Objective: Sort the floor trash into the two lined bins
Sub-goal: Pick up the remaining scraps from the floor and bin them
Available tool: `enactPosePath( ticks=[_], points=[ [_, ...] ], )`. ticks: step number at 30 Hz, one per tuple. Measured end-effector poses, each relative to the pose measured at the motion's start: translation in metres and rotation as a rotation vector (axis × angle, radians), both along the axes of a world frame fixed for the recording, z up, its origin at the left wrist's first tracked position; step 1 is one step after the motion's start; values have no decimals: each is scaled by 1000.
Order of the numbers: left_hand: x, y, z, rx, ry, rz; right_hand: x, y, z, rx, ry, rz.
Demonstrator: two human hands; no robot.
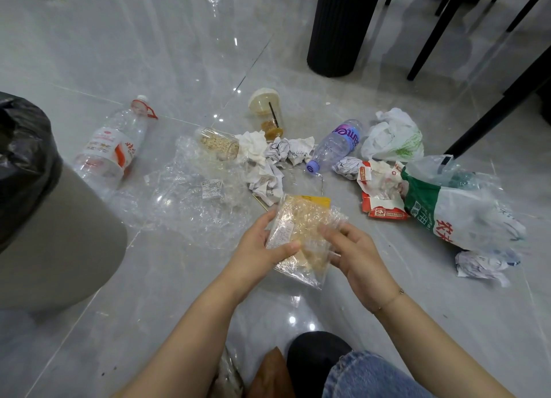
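The lined bin (pixel 44 218) is cut off by the left edge.

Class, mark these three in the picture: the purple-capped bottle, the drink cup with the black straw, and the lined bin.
purple-capped bottle (pixel 334 147), head view, on its clear body.
drink cup (pixel 266 111), head view, on its clear side wall.
lined bin (pixel 53 242), head view, on its grey outer wall.

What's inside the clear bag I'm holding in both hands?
The clear bag shows pale tan crumbly stuff and a yellow patch at its top. The left hand and right hand cover its edges; the underside is hidden.
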State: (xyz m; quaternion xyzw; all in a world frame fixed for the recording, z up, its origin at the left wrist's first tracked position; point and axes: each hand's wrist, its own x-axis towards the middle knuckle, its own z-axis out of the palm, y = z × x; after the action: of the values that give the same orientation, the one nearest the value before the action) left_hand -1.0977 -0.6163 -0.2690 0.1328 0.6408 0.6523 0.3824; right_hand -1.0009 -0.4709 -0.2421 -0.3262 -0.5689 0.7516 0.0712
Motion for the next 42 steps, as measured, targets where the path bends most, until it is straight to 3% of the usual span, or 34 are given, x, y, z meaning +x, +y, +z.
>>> enactPosePath(
  ticks=[3, 11, 14, 17, 19, 21, 23, 33, 39, 42],
  points=[
    [-1, -1, 1, -44, 93, -37, 2, -1, -5, 115, -33, -23],
    [-1, -1, 2, -69, 42, -26, -3, 1, -9, 167, -44, -47],
    [-4, 1, -2, -128, 53, 65, -10, 5, -10, 264, -66, -16],
    [-12, -2, -6, -176, 30, 301, -17, 18, -20, 308, -118, -23],
    [-21, -9, -7, -186, -24, 465, -17, 33, -35, 514, -187, 17],
    [-27, -15, -7, -182, -53, 566, -13, 45, -51, 857, -338, 246],
    [-31, -19, -8, -200, -48, 613, -9, 51, -66, 1039, -455, 473],
    [-29, -20, -4, -198, -98, 596, -27, 60, -78, 1039, -696, 377],
    [-29, -19, -3, -206, -88, 577, -32, 54, -89, 766, -557, 279],
    [-27, -19, -3, -210, -94, 575, -31, 46, -93, 791, -542, 192]
  ],
)
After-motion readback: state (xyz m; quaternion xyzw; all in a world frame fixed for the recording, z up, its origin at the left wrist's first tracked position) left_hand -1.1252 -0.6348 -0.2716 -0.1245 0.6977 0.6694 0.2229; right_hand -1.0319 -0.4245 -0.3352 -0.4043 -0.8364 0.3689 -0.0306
